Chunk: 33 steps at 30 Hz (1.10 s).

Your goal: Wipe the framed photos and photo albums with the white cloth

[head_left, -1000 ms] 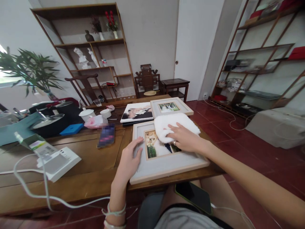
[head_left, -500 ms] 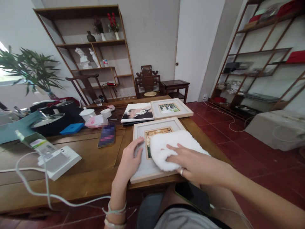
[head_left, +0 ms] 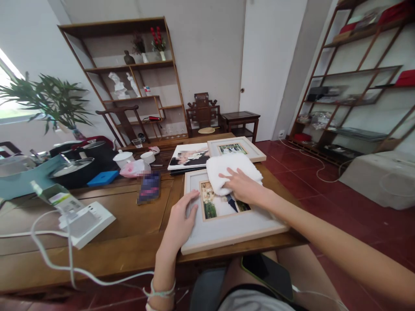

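Note:
In front of me a picture frame (head_left: 233, 242) of pale wood lies flat at the table's near edge, its small photo (head_left: 210, 209) partly covered. My right hand (head_left: 244, 185) presses a folded, fluffy white towel (head_left: 231, 166) onto the frame's upper part, with fingers spread and partly sunk into the cloth. The towel also overlaps the near edge of a second picture frame (head_left: 257, 154) behind. My left hand (head_left: 180, 220) rests on the left side of the near frame, fingers stretched over its border and thumb apart.
A photo panel (head_left: 188, 156) lies behind the frame. Leftward on the wooden table (head_left: 129, 231) are a phone (head_left: 149, 188), a pink-and-white bag (head_left: 134, 168), a blue box (head_left: 103, 178), dark pots, an open white box (head_left: 92, 224) and a looping white cable (head_left: 97, 283). Another phone (head_left: 267, 274) lies on my lap.
My right hand has pushed the towel away from me, toward the frame's far edge, uncovering more of the photo. My left hand stays at the frame's left side. The view has shifted slightly.

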Motion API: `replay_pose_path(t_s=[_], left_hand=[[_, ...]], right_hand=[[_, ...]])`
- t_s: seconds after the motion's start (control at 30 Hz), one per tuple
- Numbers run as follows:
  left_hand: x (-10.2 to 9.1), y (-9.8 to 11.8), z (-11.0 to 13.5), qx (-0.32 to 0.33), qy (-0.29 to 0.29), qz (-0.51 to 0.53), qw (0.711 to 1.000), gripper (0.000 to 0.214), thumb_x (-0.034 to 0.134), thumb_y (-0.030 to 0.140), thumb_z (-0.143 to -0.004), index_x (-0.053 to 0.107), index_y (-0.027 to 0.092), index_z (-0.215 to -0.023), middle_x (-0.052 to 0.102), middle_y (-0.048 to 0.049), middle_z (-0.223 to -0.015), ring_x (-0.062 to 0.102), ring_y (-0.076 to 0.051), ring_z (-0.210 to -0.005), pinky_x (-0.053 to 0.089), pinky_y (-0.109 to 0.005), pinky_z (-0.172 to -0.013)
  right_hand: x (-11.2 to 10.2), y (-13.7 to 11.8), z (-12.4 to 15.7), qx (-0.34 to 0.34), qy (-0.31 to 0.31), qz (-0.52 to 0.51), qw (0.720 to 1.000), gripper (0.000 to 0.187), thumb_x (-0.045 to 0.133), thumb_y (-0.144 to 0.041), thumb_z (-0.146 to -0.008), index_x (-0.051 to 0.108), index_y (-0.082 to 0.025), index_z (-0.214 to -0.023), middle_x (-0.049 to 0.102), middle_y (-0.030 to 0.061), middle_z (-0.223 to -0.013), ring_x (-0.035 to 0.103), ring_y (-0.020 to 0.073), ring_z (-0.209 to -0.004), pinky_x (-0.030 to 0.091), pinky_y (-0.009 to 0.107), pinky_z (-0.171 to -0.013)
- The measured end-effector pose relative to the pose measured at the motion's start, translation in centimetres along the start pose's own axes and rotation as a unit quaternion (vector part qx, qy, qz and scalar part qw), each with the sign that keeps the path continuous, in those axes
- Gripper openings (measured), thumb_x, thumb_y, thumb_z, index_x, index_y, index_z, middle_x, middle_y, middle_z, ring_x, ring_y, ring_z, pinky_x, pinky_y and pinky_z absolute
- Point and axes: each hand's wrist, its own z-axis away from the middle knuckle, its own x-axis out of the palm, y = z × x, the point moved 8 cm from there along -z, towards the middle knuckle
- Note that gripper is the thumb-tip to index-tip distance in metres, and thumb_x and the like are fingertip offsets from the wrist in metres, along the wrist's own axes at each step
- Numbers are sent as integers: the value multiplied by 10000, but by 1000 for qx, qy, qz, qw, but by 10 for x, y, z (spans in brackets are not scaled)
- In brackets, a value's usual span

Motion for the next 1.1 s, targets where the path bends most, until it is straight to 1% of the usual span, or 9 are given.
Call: replay_pose_path(t_s=[0.17, 0.3, 0.47, 0.57, 0.67, 0.8, 0.9, 1.0, 1.1], left_hand=[[1, -1, 1, 0, -2, 6, 1000, 307, 467, 196, -864, 599, 180, -1140, 606, -98, -1268, 539, -213, -1207, 389, -422, -1064], [1, -1, 0, 2, 1, 6, 1000, 307, 470, 197, -858, 600, 172, -1135, 619, -102, -1249, 548, -215, -1194, 389, -424, -1063], [0, 0, 0, 3, 4, 4, 1000, 303, 476, 194, -847, 608, 185, -1119, 633, -96, -1228, 567, -223, -1172, 406, -429, -1047], [1, 0, 0, 3, -1, 2, 1000, 300, 470, 194, -848, 611, 181, -1112, 629, -100, -1234, 564, -225, -1176, 404, -429, -1049], [1, 0, 0, 5, 1, 2, 1000, 300, 472, 192, -849, 607, 189, -1117, 626, -97, -1239, 565, -221, -1175, 406, -424, -1047], [0, 2, 1, 8, 1, 7, 1000, 305, 478, 192, -851, 601, 190, -1130, 625, -98, -1241, 564, -223, -1178, 412, -426, -1042], [-1, 1, 0, 3, 0, 3, 1000, 306, 478, 194, -852, 600, 177, -1132, 628, -102, -1235, 561, -221, -1181, 406, -419, -1049], [-1, 0, 0, 0, -4, -2, 1000, 312, 477, 195, -853, 596, 173, -1141, 625, -104, -1237, 558, -219, -1182, 405, -417, -1049], [-1, 0, 0, 3, -3, -3, 1000, 309, 475, 194, -856, 597, 187, -1140, 627, -96, -1236, 562, -219, -1177, 410, -422, -1043]], right_hand=[[-15, -39, 49, -12, -42, -66, 997, 484, 396, 48, -674, 672, -136, -1027, 514, 125, -1362, 409, 367, -1272, 363, 560, -987], [-33, -78, 85, -21, -54, -129, 990, 480, 418, 19, -668, 668, -176, -1028, 603, 123, -1255, 510, 299, -1197, 402, 452, -988], [-34, -107, 88, -44, -39, -154, 986, 499, 446, -7, -651, 643, -161, -1082, 504, 118, -1372, 390, 339, -1297, 329, 510, -1051], [-22, -96, 74, -38, -33, -161, 986, 590, 423, 15, -659, 591, -181, -1189, 421, 100, -1442, 297, 339, -1351, 304, 554, -1058], [-13, -67, 58, -30, -15, -145, 989, 662, 414, 57, -643, 559, -189, -1241, 363, 101, -1477, 240, 298, -1381, 250, 545, -1091], [-11, -23, 32, -5, 10, -112, 994, 669, 431, 77, -650, 540, -167, -1263, 400, 158, -1444, 297, 276, -1362, 287, 495, -1081], [-16, 1, 7, 13, 52, -61, 997, 652, 444, 84, -671, 538, -168, -1265, 376, 149, -1461, 284, 297, -1365, 304, 512, -1063], [-9, 4, -13, -12, 45, -18, 999, 632, 456, 80, -692, 539, -170, -1267, 337, 119, -1488, 220, 344, -1380, 281, 584, -1043], [4, -6, -17, -23, 8, -5, 1000, 607, 429, 96, -695, 580, -161, -1224, 377, 122, -1465, 256, 370, -1360, 294, 614, -1013]])
